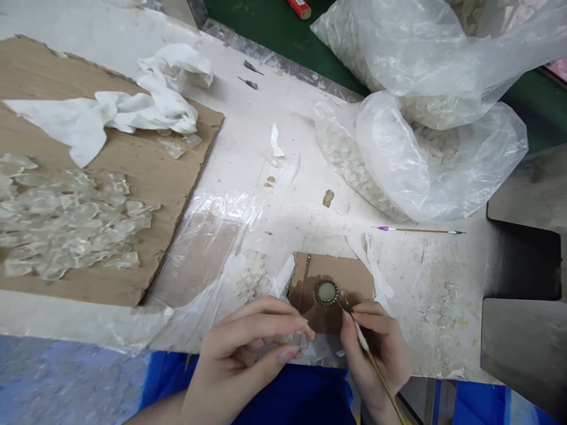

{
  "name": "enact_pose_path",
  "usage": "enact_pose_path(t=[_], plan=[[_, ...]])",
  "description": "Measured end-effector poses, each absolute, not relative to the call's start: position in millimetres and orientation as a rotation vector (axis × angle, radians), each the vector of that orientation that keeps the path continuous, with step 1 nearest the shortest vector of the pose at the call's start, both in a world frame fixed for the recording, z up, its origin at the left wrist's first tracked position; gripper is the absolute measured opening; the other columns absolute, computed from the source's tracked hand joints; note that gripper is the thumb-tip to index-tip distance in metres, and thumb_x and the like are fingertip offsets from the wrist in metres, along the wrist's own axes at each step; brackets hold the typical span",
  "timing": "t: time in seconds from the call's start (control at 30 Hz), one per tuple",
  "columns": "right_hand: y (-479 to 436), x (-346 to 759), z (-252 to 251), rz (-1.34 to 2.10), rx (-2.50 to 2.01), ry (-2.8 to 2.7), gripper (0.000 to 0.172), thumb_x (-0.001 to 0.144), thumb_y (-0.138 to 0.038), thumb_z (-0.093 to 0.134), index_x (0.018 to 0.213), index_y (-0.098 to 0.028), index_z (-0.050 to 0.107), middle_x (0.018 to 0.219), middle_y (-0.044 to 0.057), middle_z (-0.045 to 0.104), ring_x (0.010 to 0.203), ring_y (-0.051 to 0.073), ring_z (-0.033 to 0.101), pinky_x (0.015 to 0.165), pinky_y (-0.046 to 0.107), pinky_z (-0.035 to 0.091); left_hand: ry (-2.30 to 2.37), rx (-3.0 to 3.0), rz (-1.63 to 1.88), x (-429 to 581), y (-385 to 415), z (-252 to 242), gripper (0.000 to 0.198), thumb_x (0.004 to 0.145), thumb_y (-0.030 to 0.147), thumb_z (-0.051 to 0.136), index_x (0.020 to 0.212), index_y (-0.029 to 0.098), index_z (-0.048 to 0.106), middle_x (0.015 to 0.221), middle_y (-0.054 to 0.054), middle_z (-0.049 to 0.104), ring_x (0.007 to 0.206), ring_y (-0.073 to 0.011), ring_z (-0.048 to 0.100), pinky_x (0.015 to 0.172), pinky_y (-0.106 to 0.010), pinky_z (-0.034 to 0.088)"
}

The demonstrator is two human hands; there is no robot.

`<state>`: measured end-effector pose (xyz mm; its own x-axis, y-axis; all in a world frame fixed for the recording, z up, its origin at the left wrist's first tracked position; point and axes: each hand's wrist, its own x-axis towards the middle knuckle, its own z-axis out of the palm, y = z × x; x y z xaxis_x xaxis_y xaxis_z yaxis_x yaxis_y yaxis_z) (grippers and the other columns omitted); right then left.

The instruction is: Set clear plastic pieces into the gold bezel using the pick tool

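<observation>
Two hands, low in view: right hand [376, 348] pinching a thin brush [385, 392], tip just beside a round metal-rimmed button [326, 292] (on cardboard [354, 277]); left hand [248, 354] curled, fingers pressed together, grip unclear.

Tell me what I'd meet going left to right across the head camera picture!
Clear glassy pieces → left hand → round metal-rimmed disc → right hand → dark grey panel

Left hand [241, 360] and right hand [376, 348] are bare; at the bottom centre of the frame, what seems a blue top [292, 398] shows.
</observation>
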<state>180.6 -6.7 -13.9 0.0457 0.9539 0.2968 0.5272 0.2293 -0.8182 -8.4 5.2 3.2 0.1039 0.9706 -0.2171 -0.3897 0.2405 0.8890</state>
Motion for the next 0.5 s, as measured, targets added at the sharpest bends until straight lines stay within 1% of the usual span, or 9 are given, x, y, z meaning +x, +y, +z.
enact_pose_path(t=[0.1,0.2,0.33,0.5], plan=[[-10,179,-3,0.769,-1.333,-1.432,0.016,0.096,-0.007,0.064,0.096,-0.023,0.063,0.078,0.000,0.066,0.067,0.013,0.063,0.056,0.022,0.053,0.898,0.683,1.147,-5,4,4,0.024,0.085,0.018,0.084,0.102,0.033,0.086,0.084,-0.002,0.084,0.074,-0.0142,0.080,0.067,-0.013,0.063],[-12,172,8,1.055,-1.157,-1.212,0.006,0.098,-0.020,0.067,0.100,-0.025,0.066,0.075,0.000,0.064,0.063,0.014,0.057,0.054,0.024,0.049,0.808,0.556,1.109,0,3,5,0.015,0.086,0.026,0.085,0.099,0.031,0.087,0.083,-0.002,0.085,0.071,-0.0111,0.079,0.068,-0.010,0.062],[-11,161,17,1.285,-1.020,-1.072,0.005,0.098,-0.027,0.069,0.102,-0.029,0.068,0.067,-0.004,0.053,0.055,0.014,0.046,0.050,0.026,0.041,0.718,0.440,1.062,8,2,6,0.014,0.082,0.026,0.088,0.096,0.027,0.087,0.081,-0.002,0.085,0.068,-0.0100,0.078,0.069,-0.009,0.061],[-9,155,19,1.403,-0.952,-0.987,0.002,0.098,-0.030,0.067,0.100,-0.031,0.068,0.066,-0.006,0.040,0.050,0.012,0.033,0.047,0.025,0.034,0.632,0.325,1.051,13,2,7,0.015,0.078,0.025,0.091,0.093,0.025,0.087,0.076,-0.002,0.084,0.064,-0.0093,0.078,0.065,-0.009,0.061]])
